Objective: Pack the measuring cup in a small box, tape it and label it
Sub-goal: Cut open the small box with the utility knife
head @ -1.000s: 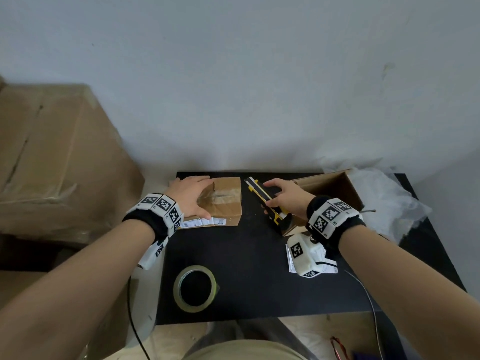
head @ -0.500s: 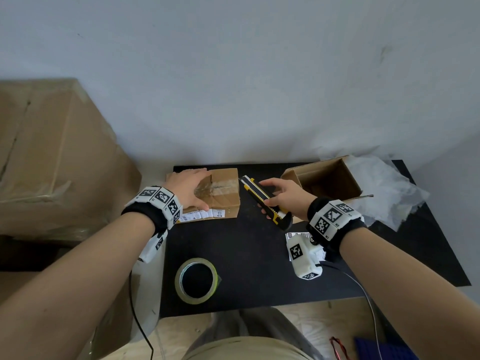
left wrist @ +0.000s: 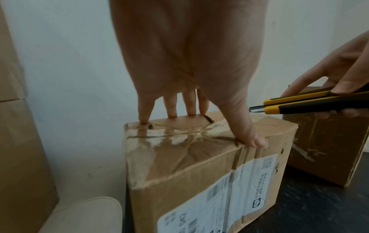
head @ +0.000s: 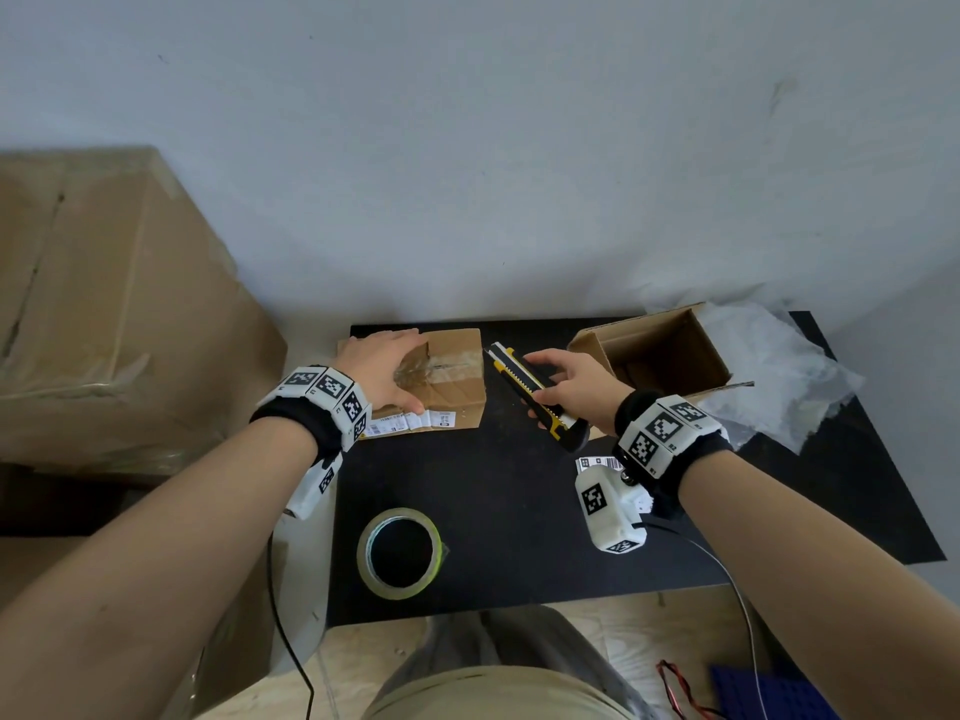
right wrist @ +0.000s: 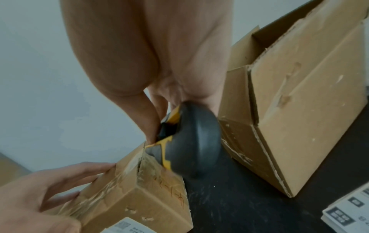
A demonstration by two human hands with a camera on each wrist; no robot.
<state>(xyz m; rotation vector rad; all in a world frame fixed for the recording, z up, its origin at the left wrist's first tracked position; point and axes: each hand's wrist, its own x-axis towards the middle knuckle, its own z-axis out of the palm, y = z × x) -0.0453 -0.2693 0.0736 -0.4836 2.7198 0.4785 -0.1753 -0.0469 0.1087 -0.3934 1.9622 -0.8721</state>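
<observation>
A small taped cardboard box point(head: 460, 379) point(left wrist: 199, 165) point(right wrist: 129, 197) with a shipping label on its front stands at the back left of the black table point(head: 519, 511). My left hand point(head: 384, 371) point(left wrist: 189, 63) rests on its top. The fingertips touch the far edge and the thumb the near edge. My right hand point(head: 576, 387) grips a yellow and black utility knife point(head: 524, 387) point(left wrist: 309, 105) point(right wrist: 191, 141). A short bit of blade shows, and its tip hovers at the box's right top edge. No measuring cup is visible.
An open empty carton point(head: 701, 350) point(right wrist: 299, 110) stands at the back right, against crumpled clear plastic wrap point(head: 779, 376). A roll of clear tape point(head: 363, 556) lies near the front edge. Printed labels point(head: 597, 464) point(right wrist: 349, 209) lie under my right wrist. A large carton point(head: 104, 304) stands to the left.
My right hand has brought the knife's tip closer to the small box's right edge. My left hand has stayed on the box.
</observation>
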